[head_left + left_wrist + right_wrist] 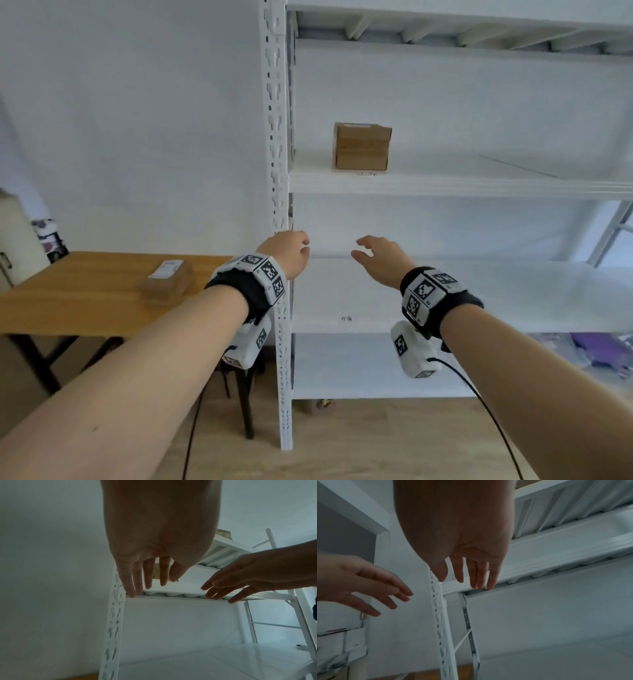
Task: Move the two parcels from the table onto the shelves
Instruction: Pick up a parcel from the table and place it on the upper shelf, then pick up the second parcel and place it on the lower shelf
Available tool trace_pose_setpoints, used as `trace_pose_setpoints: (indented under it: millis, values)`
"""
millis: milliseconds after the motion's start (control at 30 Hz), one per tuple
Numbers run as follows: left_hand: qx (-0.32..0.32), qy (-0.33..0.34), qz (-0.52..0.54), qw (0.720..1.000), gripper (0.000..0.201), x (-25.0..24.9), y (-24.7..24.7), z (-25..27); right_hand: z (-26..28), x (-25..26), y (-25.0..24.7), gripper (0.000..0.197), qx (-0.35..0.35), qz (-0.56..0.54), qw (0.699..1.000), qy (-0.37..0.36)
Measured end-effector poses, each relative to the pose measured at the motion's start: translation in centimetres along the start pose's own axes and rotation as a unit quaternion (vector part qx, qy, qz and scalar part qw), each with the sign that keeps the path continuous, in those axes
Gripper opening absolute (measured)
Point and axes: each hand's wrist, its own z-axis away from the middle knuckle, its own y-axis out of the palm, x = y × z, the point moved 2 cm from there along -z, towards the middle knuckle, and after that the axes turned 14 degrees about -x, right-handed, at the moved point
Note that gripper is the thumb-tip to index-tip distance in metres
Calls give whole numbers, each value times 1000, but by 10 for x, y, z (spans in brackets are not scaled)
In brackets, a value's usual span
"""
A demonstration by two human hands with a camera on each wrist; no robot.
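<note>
Both hands empty, raised in front of the white shelf unit (445, 186); left hand (287, 251) beside the slotted corner post (275, 137), right hand (382, 255) a little further along, in front of the gap between two shelves; fingers of both straight and loosely spread, nothing between them, as both wrist views confirm; left fingertips (132, 593) line up with the shelf's front edge in the left wrist view, contact not certain; right fingertips (475, 585) likewise lie over that edge in the right wrist view, touching or just short I cannot tell. Judgement: hands sit low and free because one parcel is already placed; the task is half done and the second pickup is not yet begun. Box on the shelf (362, 146) stands above and beyond both sets of fingertips, roughly between them, set back from the shelf's front edge, probably so it cannot slip off; plain brown cardboard, squarish, upright, with a pale label or tape patch on top. Box on the table (166, 281) lies well to the left of the left fingers and below them, on the wooden table (68, 308); flatter, brown, white label on its top face, somewhat blurred; sits near the table's right end, close to the post, so within a short reach. Cardboard looks rigid and light enough for a two-handed side grip.
</note>
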Motion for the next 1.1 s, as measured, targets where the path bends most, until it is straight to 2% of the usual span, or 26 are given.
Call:
trace_pose_setpoints:
  millis: [100,267,500,733,933,1100]
  values:
    - [-10,-25,6,1000,37,10,-4,39,30,13,17,48,20,-1,1000,-4]
    - [16,-56,1,998,37,32,-10,85,60,35,48,47,36,3,999,-17]
    - [52,-92,-34,994,33,86,-13,115,71,71,101,47,81,7,996,-44]
    - [54,-129,-41,989,38,170,-19,98,45,114,174,48,113,1,992,-51]
    - [68,-157,-33,985,37,270,-21,50,-1,157,252,48,153,-4,988,-17]
    - [105,-170,-43,979,35,354,-13,12,-46,203,310,48,185,18,982,-20]
